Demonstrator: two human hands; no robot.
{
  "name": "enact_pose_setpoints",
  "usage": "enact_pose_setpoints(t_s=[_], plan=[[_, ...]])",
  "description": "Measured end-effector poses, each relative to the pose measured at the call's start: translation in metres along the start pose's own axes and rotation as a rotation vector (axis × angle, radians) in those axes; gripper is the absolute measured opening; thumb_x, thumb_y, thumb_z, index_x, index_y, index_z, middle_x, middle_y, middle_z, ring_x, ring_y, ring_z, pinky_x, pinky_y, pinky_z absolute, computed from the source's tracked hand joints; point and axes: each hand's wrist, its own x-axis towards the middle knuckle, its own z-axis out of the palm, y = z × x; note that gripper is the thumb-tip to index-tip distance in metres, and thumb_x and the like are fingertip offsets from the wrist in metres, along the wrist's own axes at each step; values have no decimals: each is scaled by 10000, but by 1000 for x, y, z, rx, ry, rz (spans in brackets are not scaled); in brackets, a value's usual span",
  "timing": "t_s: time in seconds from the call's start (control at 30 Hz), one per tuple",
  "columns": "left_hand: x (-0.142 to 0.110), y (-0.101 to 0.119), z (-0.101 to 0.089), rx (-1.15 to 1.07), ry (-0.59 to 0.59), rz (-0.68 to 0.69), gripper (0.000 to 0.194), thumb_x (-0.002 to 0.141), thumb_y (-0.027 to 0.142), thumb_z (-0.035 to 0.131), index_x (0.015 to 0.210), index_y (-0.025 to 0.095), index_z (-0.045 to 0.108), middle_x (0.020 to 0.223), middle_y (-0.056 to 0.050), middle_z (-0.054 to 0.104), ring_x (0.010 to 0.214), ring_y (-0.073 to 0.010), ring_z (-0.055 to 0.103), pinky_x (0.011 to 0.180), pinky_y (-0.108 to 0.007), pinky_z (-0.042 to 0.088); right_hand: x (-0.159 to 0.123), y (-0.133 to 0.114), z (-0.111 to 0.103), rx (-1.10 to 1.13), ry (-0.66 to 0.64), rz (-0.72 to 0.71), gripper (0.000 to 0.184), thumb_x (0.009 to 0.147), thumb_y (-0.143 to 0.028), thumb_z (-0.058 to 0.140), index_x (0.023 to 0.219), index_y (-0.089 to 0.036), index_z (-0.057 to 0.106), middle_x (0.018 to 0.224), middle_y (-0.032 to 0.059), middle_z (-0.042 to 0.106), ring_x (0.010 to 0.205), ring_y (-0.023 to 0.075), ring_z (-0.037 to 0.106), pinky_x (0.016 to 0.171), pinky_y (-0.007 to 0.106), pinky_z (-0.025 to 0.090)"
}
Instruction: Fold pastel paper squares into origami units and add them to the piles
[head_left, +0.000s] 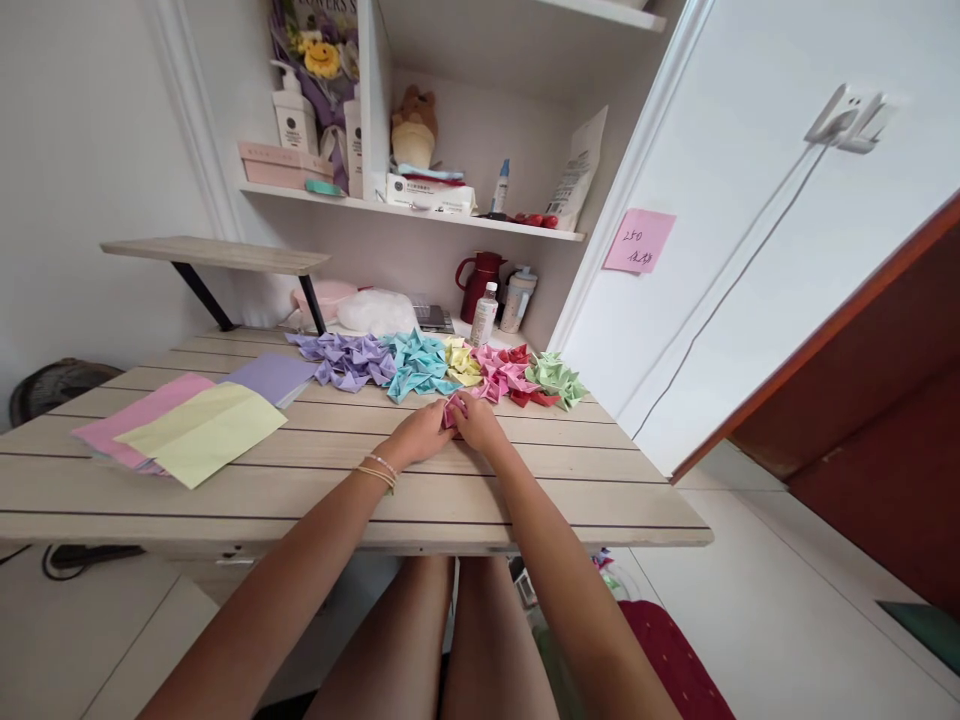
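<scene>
Far left of the desk (pixel 420 505), pale wood-look planks with dark lines: one yellow sheet (pixel 202 430), square-cornered and creased, lying over pink sheets (pixel 112 430); one purple stack (pixel 271 377) just beside. Edges overlap, so no sheet count.

Further along, a row of pointed folded-paper pieces in six colours: purple pieces (pixel 349 360), blue pieces (pixel 420 365), yellow pieces (pixel 461 362), pink pieces (pixel 501 373), red pieces (pixel 536 398), green pieces (pixel 556 378). Too heaped to count singly.

In front of the row, two bare hands. Left hand (pixel 420 432), fingers closed on one side of one pink folded paper (pixel 451 410); right hand (pixel 478 422) pinches its other side. Behind the row, one clear bottle (pixel 484 315), upright. On the wall, right, one square pink note (pixel 640 240), handwritten.
</scene>
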Motion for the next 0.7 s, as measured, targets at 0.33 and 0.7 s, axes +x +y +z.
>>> enact_pose_setpoints(t_s=[0.33,0.7], plan=[[-1,5,-1,85,-29,22,227,754,241,629,957,160,568,959,-124,658,903,-265,619,802,-358,470,-1,3,1,1,-9,-3,219,897,-233,456,1033,-179,619,939,104,681,923,238,616,801,303,428],[4,-9,4,-265,67,-24,285,838,289,539,1072,155,632,820,-61,688,689,-170,623,651,-282,503,3,5,3,395,0,142,265,923,-286,382,1053,-185,591,805,41,692,604,153,662,616,261,513]])
